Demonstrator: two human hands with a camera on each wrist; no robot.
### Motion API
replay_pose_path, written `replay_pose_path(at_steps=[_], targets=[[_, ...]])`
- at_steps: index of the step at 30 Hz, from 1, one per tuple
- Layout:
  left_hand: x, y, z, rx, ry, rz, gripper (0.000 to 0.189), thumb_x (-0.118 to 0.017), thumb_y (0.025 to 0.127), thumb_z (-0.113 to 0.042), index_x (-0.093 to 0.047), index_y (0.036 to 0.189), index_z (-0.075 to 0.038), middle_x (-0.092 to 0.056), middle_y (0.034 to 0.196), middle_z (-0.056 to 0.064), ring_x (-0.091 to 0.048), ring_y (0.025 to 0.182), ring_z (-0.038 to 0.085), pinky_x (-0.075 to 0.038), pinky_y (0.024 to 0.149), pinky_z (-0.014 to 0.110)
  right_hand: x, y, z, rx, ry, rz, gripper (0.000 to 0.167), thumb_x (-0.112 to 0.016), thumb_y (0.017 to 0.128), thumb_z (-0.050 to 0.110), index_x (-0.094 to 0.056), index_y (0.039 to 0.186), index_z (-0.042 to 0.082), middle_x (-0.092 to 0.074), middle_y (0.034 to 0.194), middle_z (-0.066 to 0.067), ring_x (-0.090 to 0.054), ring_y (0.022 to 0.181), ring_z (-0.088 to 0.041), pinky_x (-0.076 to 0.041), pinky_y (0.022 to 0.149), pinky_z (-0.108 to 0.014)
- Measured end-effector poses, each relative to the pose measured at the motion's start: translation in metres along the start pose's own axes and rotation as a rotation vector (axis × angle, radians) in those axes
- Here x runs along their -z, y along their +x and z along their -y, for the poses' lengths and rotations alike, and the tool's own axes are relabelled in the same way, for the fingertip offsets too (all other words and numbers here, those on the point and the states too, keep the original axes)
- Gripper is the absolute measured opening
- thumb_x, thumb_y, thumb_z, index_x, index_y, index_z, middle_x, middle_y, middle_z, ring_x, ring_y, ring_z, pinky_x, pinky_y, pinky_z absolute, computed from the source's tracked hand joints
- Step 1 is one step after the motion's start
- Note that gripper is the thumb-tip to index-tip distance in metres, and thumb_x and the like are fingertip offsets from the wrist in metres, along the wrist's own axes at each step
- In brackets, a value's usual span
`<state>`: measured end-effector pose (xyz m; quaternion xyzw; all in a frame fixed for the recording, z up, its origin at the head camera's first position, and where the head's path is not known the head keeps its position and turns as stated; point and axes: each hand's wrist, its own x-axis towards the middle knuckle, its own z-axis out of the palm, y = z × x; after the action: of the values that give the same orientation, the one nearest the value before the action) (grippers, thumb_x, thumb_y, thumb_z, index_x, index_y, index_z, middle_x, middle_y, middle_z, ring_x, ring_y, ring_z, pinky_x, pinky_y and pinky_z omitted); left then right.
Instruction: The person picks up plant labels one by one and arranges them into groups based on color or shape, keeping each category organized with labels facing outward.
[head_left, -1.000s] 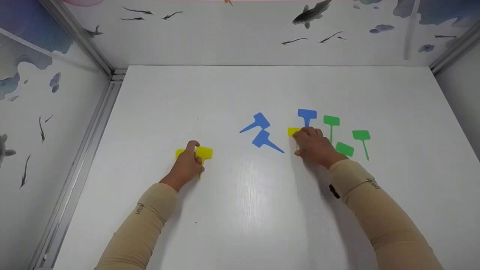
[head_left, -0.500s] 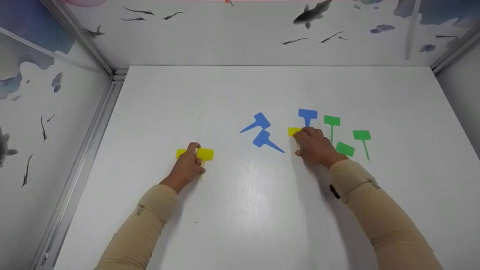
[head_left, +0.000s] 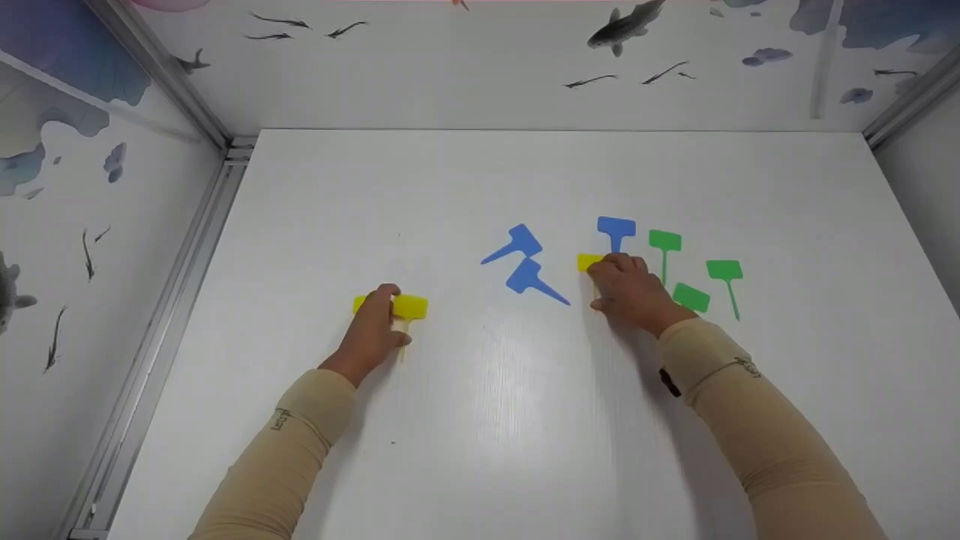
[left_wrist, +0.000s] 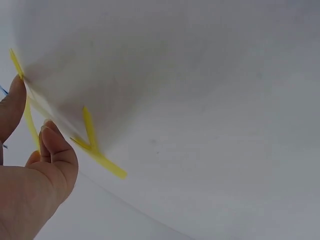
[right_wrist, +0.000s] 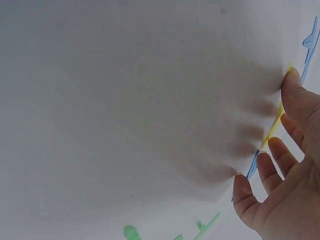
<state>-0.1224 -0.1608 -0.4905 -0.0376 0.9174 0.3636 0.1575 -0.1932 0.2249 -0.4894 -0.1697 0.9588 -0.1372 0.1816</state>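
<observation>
My left hand point(head_left: 365, 330) lies over two yellow T-shaped plant labels near the table's left-middle. The right one of these, a yellow plant label point(head_left: 411, 307), has its stem at my thumb and its head by my curled fingers. In the left wrist view, the other yellow plant label point(left_wrist: 107, 164) lies beside the fingers. My right hand point(head_left: 634, 294) rests with loosely bent fingers on another yellow plant label point(head_left: 588, 262). Its thumb touches the stem's lower end in the right wrist view, and the hand covers most of that label.
Two blue labels point(head_left: 531, 279) lie between the hands with their heads nearly touching. A third blue label point(head_left: 616, 226) is just beyond my right hand. Several green labels point(head_left: 724, 270) lie to its right. The white table point(head_left: 480, 450) meets walls at the back and sides.
The right-hand yellow label under my left hand has turned slightly, its head now more level. My left fingers have drawn back a little from its neck. The right hand stays put.
</observation>
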Motion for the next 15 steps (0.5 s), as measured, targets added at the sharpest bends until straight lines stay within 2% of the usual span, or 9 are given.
replay_pose_path(at_steps=[8,15], targets=[[0.0017,0.0008,0.0009,-0.006,0.020,-0.015,0.068,-0.075,0.080,0.002,-0.038,0.136,0.000,-0.047,0.130,0.019,-0.044,0.121,0.031,-0.032,0.112,0.041,0.0008,-0.0004,0.0016,-0.010,-0.016,-0.007,0.056,-0.064,0.094,0.022,-0.041,0.143,0.007,-0.032,0.147,-0.019,-0.024,0.135,-0.042,-0.029,0.109,-0.057],[0.0024,0.0006,0.0013,-0.011,0.055,-0.030,0.065,-0.076,0.080,-0.002,-0.039,0.134,0.001,-0.044,0.131,0.018,-0.037,0.123,0.031,-0.030,0.113,0.039,-0.0002,0.0009,0.0030,-0.029,-0.015,-0.002,0.057,-0.064,0.094,0.021,-0.040,0.143,0.008,-0.031,0.148,-0.019,-0.023,0.136,-0.042,-0.028,0.109,-0.059]])
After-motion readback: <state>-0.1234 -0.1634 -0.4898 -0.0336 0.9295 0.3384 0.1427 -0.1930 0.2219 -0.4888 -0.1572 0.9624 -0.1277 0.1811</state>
